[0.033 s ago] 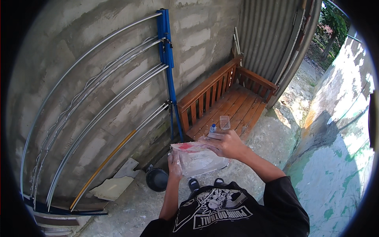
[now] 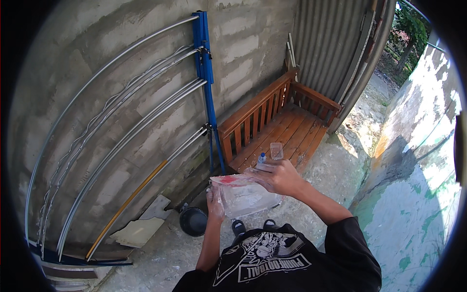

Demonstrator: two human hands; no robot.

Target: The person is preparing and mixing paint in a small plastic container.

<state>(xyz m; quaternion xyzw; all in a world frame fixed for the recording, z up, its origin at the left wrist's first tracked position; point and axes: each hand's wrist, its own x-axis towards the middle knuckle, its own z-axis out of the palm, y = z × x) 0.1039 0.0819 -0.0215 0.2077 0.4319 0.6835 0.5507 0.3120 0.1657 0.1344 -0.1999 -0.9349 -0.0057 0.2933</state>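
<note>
A whitish, box-shaped block or tub [image 2: 248, 200] with a powdery, smeared surface is held up in front of my body. Its far upper edge carries a red patch. My left hand [image 2: 214, 202], dusted white, grips the left end. Over the far right part of the upper edge, my right hand [image 2: 278, 177] is bent with its fingers pressed on it; whether a small tool sits under those fingers is hidden. Just beyond the right hand, a clear bottle with a blue cap [image 2: 262, 157] and a small clear plastic tray [image 2: 277, 151] rest on the wooden bench.
The brown wooden bench [image 2: 297, 127] stands along the block wall. A blue rack [image 2: 204, 63] holds long metal bars and one yellow bar [image 2: 141, 186] at the left. A black bucket [image 2: 193, 221] sits on the concrete floor beside broken board pieces [image 2: 138, 231]. A painted wall [image 2: 408, 214] rises at right.
</note>
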